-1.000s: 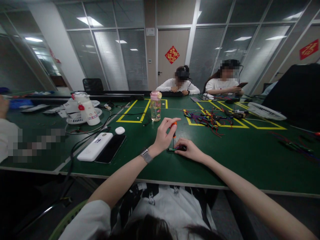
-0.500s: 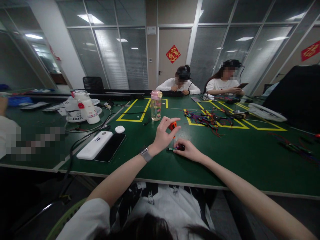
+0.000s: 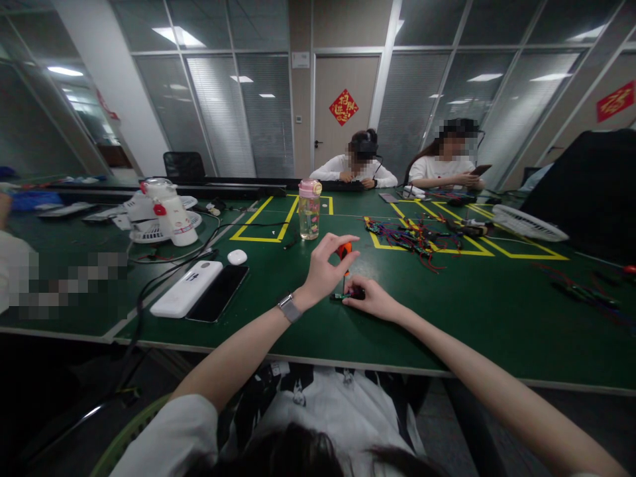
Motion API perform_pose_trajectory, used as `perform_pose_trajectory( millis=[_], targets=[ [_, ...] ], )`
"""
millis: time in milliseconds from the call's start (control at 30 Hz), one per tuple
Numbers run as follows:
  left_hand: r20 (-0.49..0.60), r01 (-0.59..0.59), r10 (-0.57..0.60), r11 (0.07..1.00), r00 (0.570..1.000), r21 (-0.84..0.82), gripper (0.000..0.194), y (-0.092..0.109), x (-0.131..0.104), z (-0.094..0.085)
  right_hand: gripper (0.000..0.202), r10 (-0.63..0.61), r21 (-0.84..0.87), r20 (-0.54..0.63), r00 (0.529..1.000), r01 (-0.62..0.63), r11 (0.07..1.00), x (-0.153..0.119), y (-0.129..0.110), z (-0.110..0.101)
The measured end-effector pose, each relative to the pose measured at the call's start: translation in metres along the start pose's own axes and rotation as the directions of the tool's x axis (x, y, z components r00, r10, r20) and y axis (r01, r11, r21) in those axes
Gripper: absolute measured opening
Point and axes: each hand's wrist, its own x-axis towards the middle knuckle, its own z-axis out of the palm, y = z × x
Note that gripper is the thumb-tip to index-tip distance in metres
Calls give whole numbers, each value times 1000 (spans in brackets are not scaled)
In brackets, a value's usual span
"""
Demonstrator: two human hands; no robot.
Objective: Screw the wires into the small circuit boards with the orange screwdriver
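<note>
My left hand (image 3: 322,266) is curled around the orange and black handle of a screwdriver (image 3: 346,251), with thumb and index finger reaching past it. The screwdriver stands upright, its thin shaft pointing down at a small circuit board (image 3: 338,297). My right hand (image 3: 376,298) rests on the green table and pinches that board, steadying it flat. Dark wiring shows beneath the right fingers, partly hidden by them. Whether the screwdriver's tip touches the board is too small to tell.
Ahead stands a pink-lidded bottle (image 3: 309,211). To the left lie a white power bank (image 3: 187,289), a black phone (image 3: 218,295) and a white case (image 3: 237,257). Tangled wired boards (image 3: 407,235) spread at the right, beyond which two people sit.
The view has shifted very slightly. Both hands keep nearly the same place, with the screwdriver still upright over the circuit board.
</note>
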Motion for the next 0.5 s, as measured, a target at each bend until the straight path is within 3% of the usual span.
perform_pose_trajectory(
  millis=[167, 367, 500],
  targets=[
    [26, 8, -8, 1000, 1000, 0, 27, -1, 0, -1, 17, 40, -48, 41, 998, -38, 998, 7, 2, 2],
    [93, 50, -37, 988, 995, -146, 34, 2, -2, -2, 16, 46, -59, 107, 993, -40, 997, 12, 1, -1],
    [91, 42, -31, 991, 995, -123, 35, 2, -2, -1, 16, 61, -57, 147, 987, -53, 997, 12, 3, -4]
  ],
)
